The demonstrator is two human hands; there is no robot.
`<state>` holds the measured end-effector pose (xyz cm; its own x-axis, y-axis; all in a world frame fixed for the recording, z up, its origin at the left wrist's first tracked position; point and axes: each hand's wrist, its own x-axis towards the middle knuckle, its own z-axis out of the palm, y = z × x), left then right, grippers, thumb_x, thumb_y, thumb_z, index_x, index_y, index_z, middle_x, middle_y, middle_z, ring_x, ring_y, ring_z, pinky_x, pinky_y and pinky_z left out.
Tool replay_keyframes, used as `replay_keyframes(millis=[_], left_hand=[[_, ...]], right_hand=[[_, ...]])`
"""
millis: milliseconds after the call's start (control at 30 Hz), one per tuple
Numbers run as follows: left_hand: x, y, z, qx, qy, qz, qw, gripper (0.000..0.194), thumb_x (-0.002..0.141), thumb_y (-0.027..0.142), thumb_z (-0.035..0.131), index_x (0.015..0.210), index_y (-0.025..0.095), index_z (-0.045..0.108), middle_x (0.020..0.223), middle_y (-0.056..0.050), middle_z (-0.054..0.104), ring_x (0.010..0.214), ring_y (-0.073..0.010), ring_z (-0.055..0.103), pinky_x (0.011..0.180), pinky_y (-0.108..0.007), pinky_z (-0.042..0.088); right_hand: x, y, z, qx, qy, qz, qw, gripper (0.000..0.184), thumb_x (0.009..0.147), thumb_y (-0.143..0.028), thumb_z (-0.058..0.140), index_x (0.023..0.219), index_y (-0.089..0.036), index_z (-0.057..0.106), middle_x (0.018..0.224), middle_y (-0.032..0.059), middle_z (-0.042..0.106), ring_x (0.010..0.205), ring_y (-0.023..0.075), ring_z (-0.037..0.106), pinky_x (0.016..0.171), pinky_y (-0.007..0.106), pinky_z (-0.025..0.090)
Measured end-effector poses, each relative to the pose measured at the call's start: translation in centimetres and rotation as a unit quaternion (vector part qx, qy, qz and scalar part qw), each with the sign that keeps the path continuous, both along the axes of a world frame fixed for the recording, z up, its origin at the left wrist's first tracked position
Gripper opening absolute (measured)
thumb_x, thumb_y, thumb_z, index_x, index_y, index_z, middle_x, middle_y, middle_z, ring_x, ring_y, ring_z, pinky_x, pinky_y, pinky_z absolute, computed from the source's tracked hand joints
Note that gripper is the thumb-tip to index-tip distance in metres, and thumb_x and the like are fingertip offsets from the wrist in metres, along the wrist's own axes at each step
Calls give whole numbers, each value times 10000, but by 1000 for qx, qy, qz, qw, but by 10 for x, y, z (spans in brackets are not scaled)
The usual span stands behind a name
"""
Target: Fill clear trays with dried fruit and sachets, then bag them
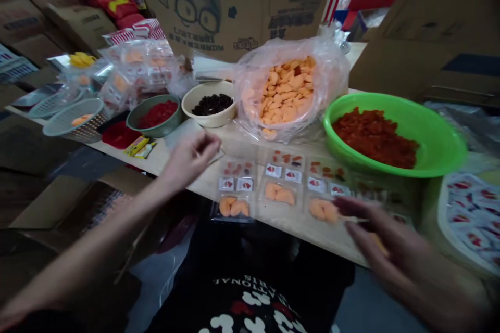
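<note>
Above the left part of the table is my left hand [191, 158], its fingers curled together in a pinch. Whatever it may hold is too blurred to make out. A pale flat sheet [177, 138] lies behind it. My right hand [402, 250] is smeared by motion, with thumb and fingers apart beside the clear plastic trays at the right. A left tray [236, 184], a middle tray [280, 179] and a right tray [324, 190] hold orange curved pieces, small white packets and little red and dark pieces. More trays [371, 190] are partly hidden behind my right hand.
Along the back stand a grey-green bowl [135, 125] of red pieces, a cream bowl [187, 106] of dark pieces, a plastic bag [250, 67] of orange pieces and a green basin [449, 140]. A tub of packets [472, 218] sits right; baskets [96, 122] sit left.
</note>
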<state>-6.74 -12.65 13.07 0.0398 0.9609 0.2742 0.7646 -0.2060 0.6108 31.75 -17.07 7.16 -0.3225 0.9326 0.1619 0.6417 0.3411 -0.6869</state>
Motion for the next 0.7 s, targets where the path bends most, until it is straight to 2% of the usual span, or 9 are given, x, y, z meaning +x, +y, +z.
replay_keyframes(millis=[67, 133, 167, 200, 267, 367, 500, 600, 700], left_hand=[[-19, -39, -56, -71, 43, -47, 995, 422, 958, 494, 568, 1194, 150, 631, 1139, -127, 694, 1066, -247, 666, 944, -427, 555], [-23, -65, -102, -109, 125, -136, 977, 888, 770, 671, 730, 1480, 223, 443, 1542, -192, 435, 1434, -396, 396, 1092, -562, 447], [-23, -73, -121, -121, 157, -161, 967, 1007, 723, 688, 762, 1536, 250, 362, 1627, -185, 297, 1507, -428, 244, 1128, -604, 394], [-22, -80, -136, -122, 180, -177, 960, 1018, 745, 653, 764, 1564, 261, 304, 1662, -170, 212, 1537, -427, 141, 1155, -621, 353], [-21, -86, -158, -96, 192, -181, 960, 826, 896, 476, 683, 1575, 251, 269, 1673, -144, 191, 1556, -383, 67, 1187, -599, 324], [-26, -82, -172, -24, 149, -190, 970, 568, 1008, 252, 499, 1544, 232, 313, 1613, -128, 356, 1555, -314, 155, 1197, -539, 353], [-37, -73, -169, 9, 34, -201, 979, 554, 919, 437, 661, 1373, 178, 476, 1464, -193, 492, 1443, -323, 397, 1132, -508, 451], [-38, -69, -165, 10, -11, -186, 982, 500, 825, 502, 757, 1148, 173, 564, 1420, -204, 495, 1395, -339, 432, 1109, -516, 468], [-36, -68, -168, 17, -3, -186, 982, 203, 922, 331, 668, 1019, 190, 561, 1364, -163, 550, 1376, -308, 457, 1121, -517, 455]], right_hand=[[-73, -13, -23, -6, -10, 32, 999, 377, 986, -310, 436, 1320, -216, 585, 1191, 130, 701, 1019, 244, 696, 822, 382, 600], [-132, -20, -50, 8, -63, 55, 996, 465, 949, -216, 421, 1393, -142, 541, 1348, 188, 617, 1235, 294, 604, 1006, 471, 527], [-155, -22, -63, 6, -102, 81, 991, 546, 910, -179, 450, 1452, -127, 492, 1461, 204, 528, 1356, 332, 502, 1074, 522, 466], [-174, -25, -74, 2, -139, 105, 985, 642, 867, -144, 477, 1506, -120, 432, 1552, 208, 425, 1448, 362, 379, 1119, 562, 406], [-201, -27, -86, -16, -199, 135, 970, 808, 790, -84, 508, 1574, -108, 315, 1652, 201, 237, 1531, 388, 167, 1155, 597, 327], [-217, -21, -78, -40, -242, 134, 960, 822, 776, -73, 509, 1570, -62, 298, 1641, 234, 236, 1520, 378, 187, 1142, 568, 329], [-221, 9, -45, -39, -274, 160, 948, 663, 832, -128, 504, 1492, -130, 447, 1436, 204, 522, 1287, 329, 497, 1043, 510, 398], [-231, 38, -40, 4, -308, 186, 933, 658, 847, -228, 591, 1486, -161, 449, 1494, 208, 453, 1351, 372, 421, 1049, 516, 369], [-251, 67, -52, 39, -378, 160, 911, 730, 863, -281, 642, 1529, -158, 370, 1559, 242, 350, 1415, 440, 317, 1039, 555, 369]])
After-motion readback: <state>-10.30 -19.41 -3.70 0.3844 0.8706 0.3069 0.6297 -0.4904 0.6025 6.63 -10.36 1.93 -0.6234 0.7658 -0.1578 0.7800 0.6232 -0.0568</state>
